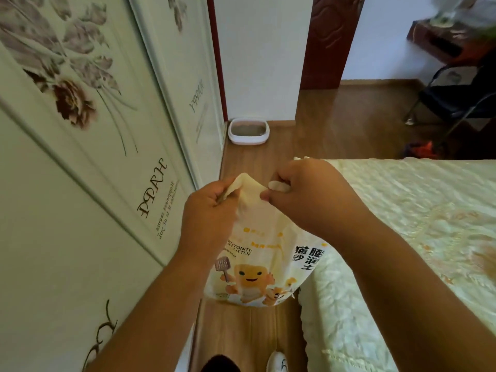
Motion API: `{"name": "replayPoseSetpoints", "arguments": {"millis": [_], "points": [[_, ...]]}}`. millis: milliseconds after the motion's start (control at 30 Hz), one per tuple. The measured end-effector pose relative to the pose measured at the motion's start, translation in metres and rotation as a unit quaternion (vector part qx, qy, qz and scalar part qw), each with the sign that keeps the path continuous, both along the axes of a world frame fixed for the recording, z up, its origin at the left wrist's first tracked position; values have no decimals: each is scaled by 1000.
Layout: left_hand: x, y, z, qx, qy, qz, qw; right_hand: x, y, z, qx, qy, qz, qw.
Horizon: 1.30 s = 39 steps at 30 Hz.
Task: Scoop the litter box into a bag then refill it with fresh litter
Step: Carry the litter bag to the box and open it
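A cream and yellow bag of bentonite cat litter [257, 267] hangs in front of me above the wooden floor, printed with a cartoon figure and a scoop. My left hand [208, 213] grips the left side of the bag's top edge. My right hand [303, 194] pinches the right side of that edge, fingers curled round the folded plastic. Farther down the aisle, a white litter box [248, 131] with grey litter inside sits on the floor against the white wall.
A wardrobe [88, 146] with flower-printed sliding doors lines the left side. A bed [413, 237] with a pale quilted cover fills the right. The wooden floor [316, 130] runs between them toward a dark red door frame [328, 41]. A folding chair [456, 100] stands at far right.
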State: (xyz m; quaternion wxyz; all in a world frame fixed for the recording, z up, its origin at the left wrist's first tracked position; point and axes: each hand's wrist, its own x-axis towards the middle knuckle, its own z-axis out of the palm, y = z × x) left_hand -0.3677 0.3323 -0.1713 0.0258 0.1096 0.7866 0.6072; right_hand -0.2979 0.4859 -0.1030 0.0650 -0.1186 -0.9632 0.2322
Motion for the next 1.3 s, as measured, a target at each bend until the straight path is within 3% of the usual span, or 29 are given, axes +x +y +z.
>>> {"name": "replayPoseSetpoints", "arguments": {"millis": [300,867,1300], "points": [[-94,67,-5,20,-23,-2,1000,-93,68,0,-13,-7,-1,1000],[-345,164,-21,-8,-4,-91,996,-320,153,-18,-15,-14,-71,997],[-496,259,-16,-25,9,-50,998,-481,252,-19,-26,-14,-43,999]]}}
